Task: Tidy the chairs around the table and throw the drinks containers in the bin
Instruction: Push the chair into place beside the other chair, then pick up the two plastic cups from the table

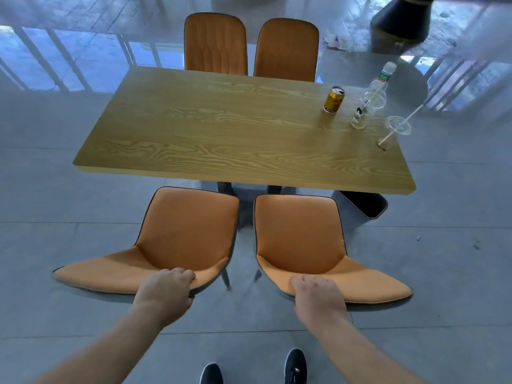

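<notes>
Four orange padded chairs and the drinks containers. Left near chair (182, 234), backrest top gripped by the left hand (166, 286); right near chair (302, 239), gripped likewise by the right hand (318, 295). Beyond both hands, two far chairs (216, 42) (tucked in). Far right of the right hand: upright gold can (334, 99), clear bottle (383, 79), two clear cups (370, 106) with straws, grey bin (357, 209) below.
</notes>
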